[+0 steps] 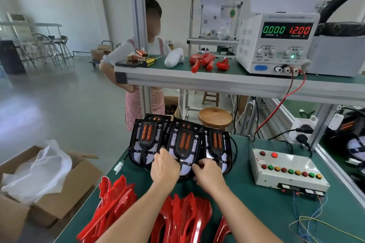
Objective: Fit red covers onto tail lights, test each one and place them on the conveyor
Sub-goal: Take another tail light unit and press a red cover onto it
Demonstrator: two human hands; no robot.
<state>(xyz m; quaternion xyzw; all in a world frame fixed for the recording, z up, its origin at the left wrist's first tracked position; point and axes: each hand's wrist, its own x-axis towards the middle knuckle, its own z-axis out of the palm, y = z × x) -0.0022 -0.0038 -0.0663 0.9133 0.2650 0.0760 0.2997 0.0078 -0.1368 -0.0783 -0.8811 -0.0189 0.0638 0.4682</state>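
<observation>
Several black tail lights stand propped at the far part of the green bench: a left one [145,141], a middle one [184,144] and a right one [217,144], each with orange strips inside. My left hand [165,167] grips the middle tail light's lower left edge. Fingers of my right hand [207,173] curl round its lower right edge. Two heaps of red covers lie near me, one at the left [112,203], one in front [183,221]. The conveyor [343,144] runs along the right.
A white test box [286,169] with coloured buttons sits right of the lights, wires trailing off it. A power supply [276,43] reading 12.00 stands on the upper shelf with red parts [203,61]. A person stands behind the shelf. An open carton [45,179] is at left.
</observation>
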